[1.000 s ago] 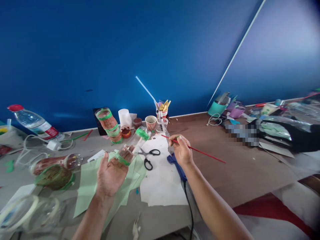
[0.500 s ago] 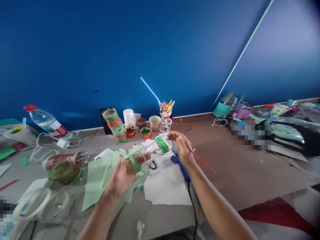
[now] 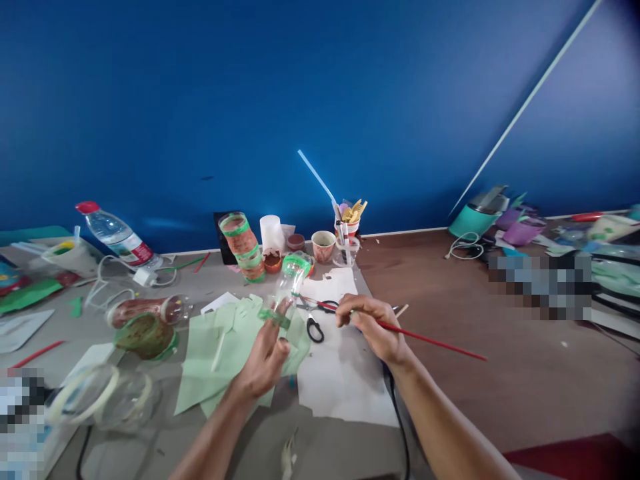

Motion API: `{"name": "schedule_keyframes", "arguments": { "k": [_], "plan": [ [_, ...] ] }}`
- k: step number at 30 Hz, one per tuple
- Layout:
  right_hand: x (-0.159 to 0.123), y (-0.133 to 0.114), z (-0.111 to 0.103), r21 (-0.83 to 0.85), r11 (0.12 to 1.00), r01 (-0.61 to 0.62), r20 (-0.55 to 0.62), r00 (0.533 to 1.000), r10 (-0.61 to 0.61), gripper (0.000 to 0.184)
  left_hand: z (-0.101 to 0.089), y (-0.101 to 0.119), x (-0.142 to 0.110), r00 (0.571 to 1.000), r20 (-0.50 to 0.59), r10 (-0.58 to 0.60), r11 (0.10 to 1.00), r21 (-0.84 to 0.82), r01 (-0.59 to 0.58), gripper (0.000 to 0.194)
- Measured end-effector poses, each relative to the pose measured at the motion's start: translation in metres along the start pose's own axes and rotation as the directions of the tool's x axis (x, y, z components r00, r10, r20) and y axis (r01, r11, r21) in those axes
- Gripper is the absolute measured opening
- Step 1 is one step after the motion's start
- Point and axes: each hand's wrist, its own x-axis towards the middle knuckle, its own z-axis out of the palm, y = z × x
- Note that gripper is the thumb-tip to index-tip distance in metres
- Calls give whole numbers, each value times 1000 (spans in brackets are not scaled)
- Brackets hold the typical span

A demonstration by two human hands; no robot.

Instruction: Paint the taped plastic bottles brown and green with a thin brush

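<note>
My left hand (image 3: pixel 267 360) grips a clear plastic bottle (image 3: pixel 289 283) by its lower end. Green bands run round the bottle near its top and just above my fingers, and it tilts up and to the right. A thin red paintbrush (image 3: pixel 430 341) is pinched in my right hand (image 3: pixel 373 323), its tip pointing left toward the bottle's side; whether it touches cannot be made out. Beneath and between the hands lie black-handled scissors (image 3: pixel 315 330) on white paper (image 3: pixel 345 393). Light green paper sheets (image 3: pixel 205 360) spread under my left forearm.
Behind stand a brown and green painted bottle piece (image 3: pixel 243 247), a paper cup (image 3: pixel 323 247), small paint pots (image 3: pixel 273 261) and a cup of plastic forks (image 3: pixel 349 223). Painted bottles (image 3: pixel 145 333) and a water bottle (image 3: pixel 120 237) lie left. A teal container (image 3: pixel 475 217) stands far right.
The bottle has swung more upright, its top moving left and away from my right hand. My right hand has lowered, with the brush now lying flatter. The view has shifted slightly left.
</note>
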Motion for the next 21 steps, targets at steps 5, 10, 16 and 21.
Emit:
{"name": "schedule_keyframes", "arguments": {
  "k": [5,10,16,21],
  "plan": [
    [-1,-4,5,4,1000,-24,84,996,24,21,6,11,0,998,44,35,981,190,-43,62],
    [0,-6,9,-37,999,14,144,990,-9,20,11,18,3,1000,-4,9,997,79,-9,57],
    [0,-5,12,-70,997,41,166,986,-29,17,11,18,2,1000,-27,6,998,66,-4,63],
    [0,-2,13,-92,995,29,164,986,-14,18,12,21,2,1000,0,3,996,87,-3,60]
  ]
}}
